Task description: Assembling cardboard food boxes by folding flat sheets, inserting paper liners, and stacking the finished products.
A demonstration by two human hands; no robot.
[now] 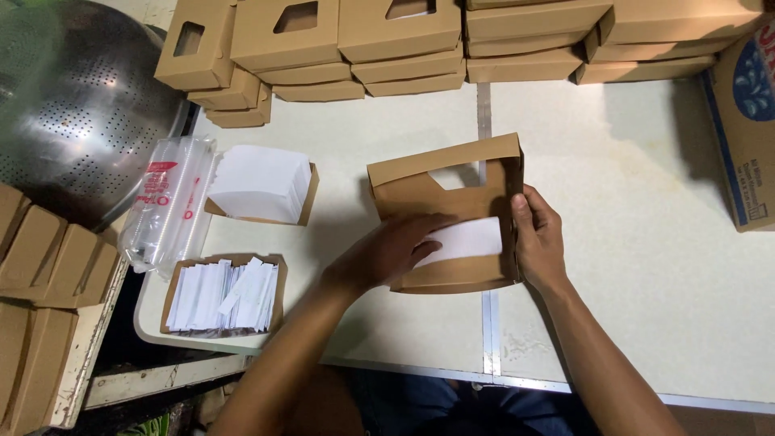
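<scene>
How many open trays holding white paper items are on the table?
2. One tray of white sheets lies left of the held box; another tray of white packets lies nearer the table edge.

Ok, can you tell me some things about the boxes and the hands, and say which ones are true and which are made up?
1. Both hands are on the open box. True: the left hand reaches inside it and the right hand grips its right side.
2. The white paper lies inside that box. True.
3. The colander sits on the right of the table. False: it is at the far left.
4. The closed boxes are stacked along the far edge. True.
5. The small tray holds red sachets. False: they are white.
</scene>
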